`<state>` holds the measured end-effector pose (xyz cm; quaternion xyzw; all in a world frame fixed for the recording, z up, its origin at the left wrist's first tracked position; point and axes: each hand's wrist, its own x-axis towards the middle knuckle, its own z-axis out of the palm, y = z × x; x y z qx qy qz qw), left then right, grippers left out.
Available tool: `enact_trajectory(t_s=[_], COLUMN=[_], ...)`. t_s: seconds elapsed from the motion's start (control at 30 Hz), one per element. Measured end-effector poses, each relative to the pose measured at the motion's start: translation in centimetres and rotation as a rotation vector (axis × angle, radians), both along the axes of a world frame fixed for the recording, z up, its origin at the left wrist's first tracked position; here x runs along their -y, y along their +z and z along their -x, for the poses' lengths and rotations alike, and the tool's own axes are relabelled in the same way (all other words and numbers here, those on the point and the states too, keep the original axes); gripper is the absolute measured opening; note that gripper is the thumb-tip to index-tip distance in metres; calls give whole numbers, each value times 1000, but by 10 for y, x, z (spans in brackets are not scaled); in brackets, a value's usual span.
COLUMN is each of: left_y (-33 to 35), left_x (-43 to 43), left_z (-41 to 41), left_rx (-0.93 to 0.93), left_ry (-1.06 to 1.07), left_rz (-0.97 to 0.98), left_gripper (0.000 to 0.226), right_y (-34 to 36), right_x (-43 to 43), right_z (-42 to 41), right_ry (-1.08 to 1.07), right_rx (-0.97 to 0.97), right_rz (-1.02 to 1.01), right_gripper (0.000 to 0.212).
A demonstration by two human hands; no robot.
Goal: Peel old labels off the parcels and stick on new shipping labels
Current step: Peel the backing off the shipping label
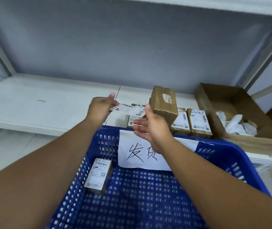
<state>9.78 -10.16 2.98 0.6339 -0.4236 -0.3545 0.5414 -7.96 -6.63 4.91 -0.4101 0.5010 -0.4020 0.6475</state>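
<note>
Head camera looked down on the left hand (99, 107) pinching one end of a printed label (128, 109), held flat in the air above the shelf (49, 103), probably so that its sticky side would not fold. The right hand (153, 128) was spread, fingers straight, thumb at the label's other end; whether it touched could not be told. Towards the shelf's right end stood a brown parcel (164, 103) with torn label remains, seemingly next for labelling. One labelled parcel (99, 175) lay by the left wall of the blue basket (222, 144).
</note>
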Motion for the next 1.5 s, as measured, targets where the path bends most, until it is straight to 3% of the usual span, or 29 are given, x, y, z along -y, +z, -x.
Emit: enact_trajectory(t_s=[0.07, 0.1, 0.17, 0.23, 0.33, 0.43, 0.53, 0.6, 0.67, 0.73, 0.93, 1.1, 1.2, 1.3, 1.5], left_y=[22, 34, 52, 74, 101, 115, 118, 116, 114, 112, 109, 108, 108, 113, 106], left_x=[-21, -33, -56, -82, -120, -154, -180, -198, -213, -221, -221, -218, -218, -220, -232], left_z=[16, 24, 38, 52, 75, 98, 120, 133, 141, 143, 135, 134, 139, 146, 153], left_rx=[-30, -20, -37, -53, 11, -7, -218, -402, -469, -428, -235, -156, -260, -457, -390], left_ry=[-126, -183, -267, -356, -440, -380, -236, -218, -224, -176, -27, 16, -25, -211, -383], left_rz=[51, 76, 104, 91, 68, 83, 92, 56, 15, 20, 84, 133, 137, 17, -117], left_gripper=[8, 19, 33, 34, 22, 12, 19, 23, 18, 14, 14, 30, 41, 28, 15], right_y=[25, 35, 52, 66, 82, 93, 93, 91, 89, 89, 83, 82, 81, 80, 80], right_x=[-16, -24, -42, -60, -88, -119, -141, -155, -168, -181, -197, -197, -195, -193, -194], right_z=[16, 25, 44, 62, 84, 100, 110, 114, 116, 118, 129, 134, 133, 132, 129], right_ry=[-96, -132, -127, -79, 43, 100, -44, -135, -147, -87, 16, 26, -50, -180, -309], right_rx=[207, 232, 123, 2, -172, -233, -100, 17, 116, 147, -36, -28, 51, 162, 162], right_rz=[-109, -122, -72, 4, 118, 152, 93, 43, 10, -5, -26, -14, -18, -16, 43], right_gripper=[43, 42, 28, 10, 12, 13, 14, 16, 18, 19, 15, 16, 15, 14, 12])
